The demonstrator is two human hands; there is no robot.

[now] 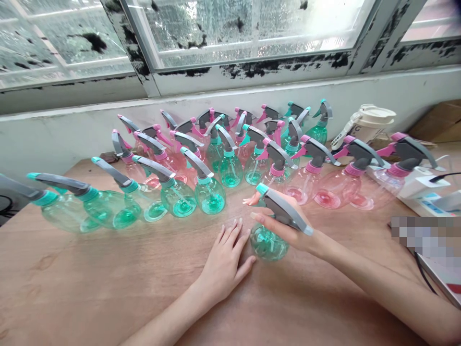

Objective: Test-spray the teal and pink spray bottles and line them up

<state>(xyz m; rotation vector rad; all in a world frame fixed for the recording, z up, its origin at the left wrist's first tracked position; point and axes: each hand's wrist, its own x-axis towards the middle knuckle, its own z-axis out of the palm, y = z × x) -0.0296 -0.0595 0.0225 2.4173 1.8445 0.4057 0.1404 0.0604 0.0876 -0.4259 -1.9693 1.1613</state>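
My right hand (288, 218) is wrapped round the neck of a green spray bottle (269, 244) with a grey and teal trigger head. The bottle is upright, and its neck is hidden behind my fingers. My left hand (225, 262) lies flat on the wooden table (137, 278), palm down with the fingers stretched out, just left of that bottle. Beyond both hands stand several more spray bottles in rows. Green ones, such as the green bottle (211, 199), are mostly at the front left. Pink ones, such as the pink bottle (336, 190), fill the right side.
A cream lidded cup (370, 120) stands at the back right, near a cardboard box (437, 120). White power strips (425, 185) with cables lie at the right edge. Behind the table run a white wall ledge (72, 129) and windows with peeling black patches.
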